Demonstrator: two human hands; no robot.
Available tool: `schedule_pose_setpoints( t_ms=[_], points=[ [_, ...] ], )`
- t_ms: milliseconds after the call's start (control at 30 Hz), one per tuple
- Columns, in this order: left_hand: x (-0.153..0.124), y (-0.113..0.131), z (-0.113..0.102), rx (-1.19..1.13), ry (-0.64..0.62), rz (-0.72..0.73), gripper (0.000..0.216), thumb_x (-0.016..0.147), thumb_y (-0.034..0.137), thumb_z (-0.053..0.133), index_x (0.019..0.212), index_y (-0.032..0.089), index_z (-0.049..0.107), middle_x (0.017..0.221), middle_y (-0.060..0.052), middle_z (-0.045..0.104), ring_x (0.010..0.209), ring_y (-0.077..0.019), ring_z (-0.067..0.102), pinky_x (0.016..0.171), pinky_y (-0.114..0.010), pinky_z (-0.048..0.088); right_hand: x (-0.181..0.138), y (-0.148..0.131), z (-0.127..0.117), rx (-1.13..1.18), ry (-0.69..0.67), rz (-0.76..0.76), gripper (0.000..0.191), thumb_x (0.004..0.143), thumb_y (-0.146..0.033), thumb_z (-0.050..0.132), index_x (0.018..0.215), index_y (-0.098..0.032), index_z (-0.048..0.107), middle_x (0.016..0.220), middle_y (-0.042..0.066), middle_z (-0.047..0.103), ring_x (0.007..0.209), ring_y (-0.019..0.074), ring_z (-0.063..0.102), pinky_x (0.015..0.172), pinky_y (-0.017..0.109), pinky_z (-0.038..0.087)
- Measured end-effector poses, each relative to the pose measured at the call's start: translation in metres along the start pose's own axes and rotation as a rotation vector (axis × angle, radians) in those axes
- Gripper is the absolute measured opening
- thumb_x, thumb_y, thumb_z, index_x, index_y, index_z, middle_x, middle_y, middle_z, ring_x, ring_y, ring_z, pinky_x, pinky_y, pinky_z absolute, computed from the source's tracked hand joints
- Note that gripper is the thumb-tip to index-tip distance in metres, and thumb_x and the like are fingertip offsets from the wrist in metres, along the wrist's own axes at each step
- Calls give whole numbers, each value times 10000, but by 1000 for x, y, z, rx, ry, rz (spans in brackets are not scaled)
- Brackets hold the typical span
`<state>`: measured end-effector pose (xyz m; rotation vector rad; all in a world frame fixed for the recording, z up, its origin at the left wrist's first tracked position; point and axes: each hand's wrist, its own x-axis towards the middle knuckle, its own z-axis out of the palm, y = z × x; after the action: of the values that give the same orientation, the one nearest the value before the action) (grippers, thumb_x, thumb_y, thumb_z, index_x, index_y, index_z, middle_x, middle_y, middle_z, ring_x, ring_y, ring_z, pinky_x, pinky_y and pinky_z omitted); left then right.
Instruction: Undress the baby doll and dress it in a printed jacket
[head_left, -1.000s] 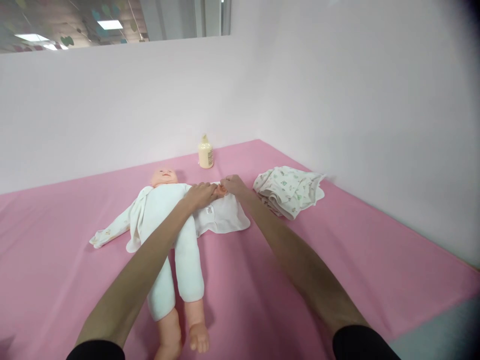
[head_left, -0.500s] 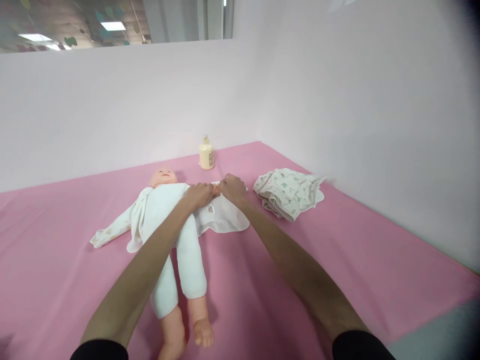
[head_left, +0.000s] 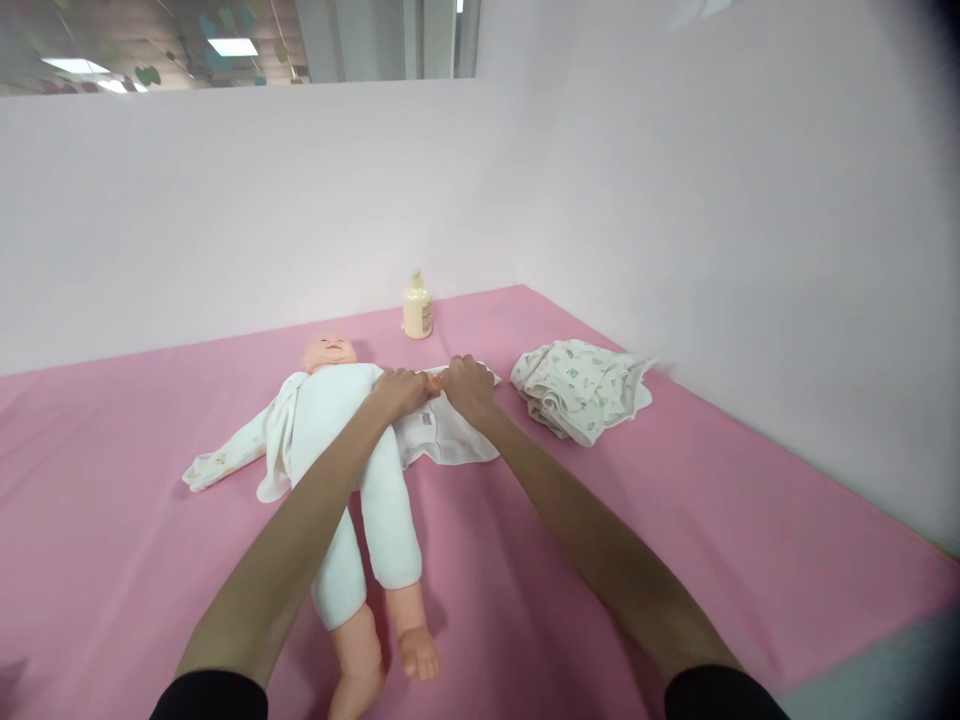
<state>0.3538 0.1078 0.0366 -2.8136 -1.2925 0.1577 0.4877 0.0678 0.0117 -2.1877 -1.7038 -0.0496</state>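
A baby doll [head_left: 337,410] with a white cloth body lies on its back, its bare feet toward me. An open white baby shirt [head_left: 450,445] is spread under it, with one patterned sleeve [head_left: 232,460] over the doll's arm on the left. My left hand [head_left: 405,392] is closed around the doll's other arm. The doll's small hand [head_left: 435,383] shows between my two hands. My right hand [head_left: 469,388] is closed on the shirt cloth beside that small hand; its fingertips are mostly hidden.
A pump bottle [head_left: 417,312] of pale yellow liquid stands behind the doll near the wall. To the right lies a crumpled piece of patterned white baby clothing [head_left: 581,390]. Pink sheeting [head_left: 525,560] covers the surface, with white walls [head_left: 750,250] at the back and right.
My hands stay at the doll's arm and the shirt, with my right hand shifted slightly. The whole view has moved a little.
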Motion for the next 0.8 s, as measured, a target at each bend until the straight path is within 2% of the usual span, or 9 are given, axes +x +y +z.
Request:
schedule_pose_setpoints(
  t_ms=[100,267,400,567,700,800],
  points=[
    [2,-2,2,-8,-23,5,438,972,457,387,1167,159,642,1209,-184,697,1136,-341,649,950,-452,466,4,4,3,17,-18,4,288,999,-264,406,1059,-113,643,1104,200,651,1038,301,641,838,373,452],
    [0,-3,-2,-23,-41,58,387,954,474,429,1175,231,633,1246,-100,696,1155,-296,644,977,-408,458,12,7,8,146,23,73,277,966,-207,353,1008,-147,620,1077,140,683,967,264,637,750,335,427],
    [-4,-1,-5,-10,-34,43,412,968,494,391,1132,214,645,1233,-102,702,1143,-294,651,971,-399,464,12,9,12,173,67,37,251,954,-211,346,985,-174,593,1053,99,684,940,243,618,720,322,402],
    [-6,0,-9,4,-31,22,419,987,447,354,1149,191,643,1215,-133,706,1125,-309,663,954,-420,475,0,6,19,87,184,-38,228,971,-226,363,1000,-153,578,1045,125,655,1012,265,575,788,338,390],
    [-5,-1,-9,2,-39,21,440,994,450,338,1132,174,653,1204,-150,709,1114,-309,666,940,-420,486,-7,6,24,-59,232,-127,207,984,-217,386,1004,-139,577,1020,145,637,971,273,570,711,333,372],
    [-1,-1,-5,10,-42,4,445,986,454,359,1118,160,665,1193,-161,712,1113,-311,665,952,-431,483,-10,6,24,-81,226,-144,189,988,-224,411,1012,-139,579,1023,141,631,946,265,571,663,322,354]
  ],
)
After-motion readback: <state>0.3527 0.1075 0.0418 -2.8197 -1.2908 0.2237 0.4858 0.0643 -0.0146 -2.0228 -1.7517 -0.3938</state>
